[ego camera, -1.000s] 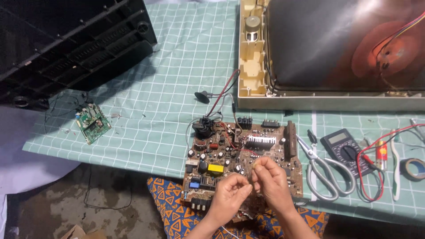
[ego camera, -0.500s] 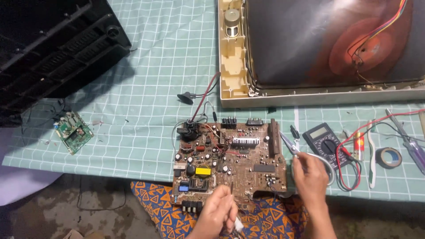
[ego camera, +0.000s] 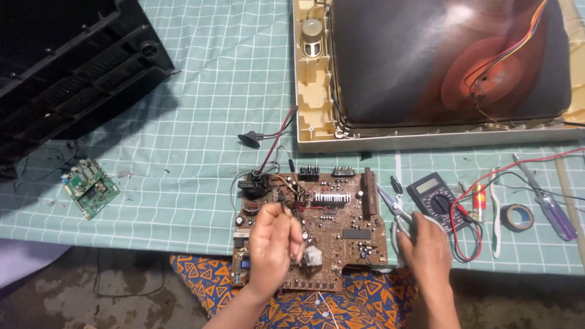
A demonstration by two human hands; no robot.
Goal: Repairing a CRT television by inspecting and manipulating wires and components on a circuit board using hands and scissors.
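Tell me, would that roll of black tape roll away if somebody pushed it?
Probably not as it lies: the roll of black tape rests flat on its side on the checked cloth, so a push would likely just slide it. Stood on edge, it could roll. It looks small and hollow, so it is probably light.

Light was dim and soft, falling from above. The dark casing (ego camera: 67,67) at the table's (ego camera: 201,122) far left corner threw a broad shadow over the checked cloth. A dull reddish sheen glared on the picture tube (ego camera: 451,61). Focus was fair mid-frame; both hands looked slightly blurred, and the floor below the near edge was murky.
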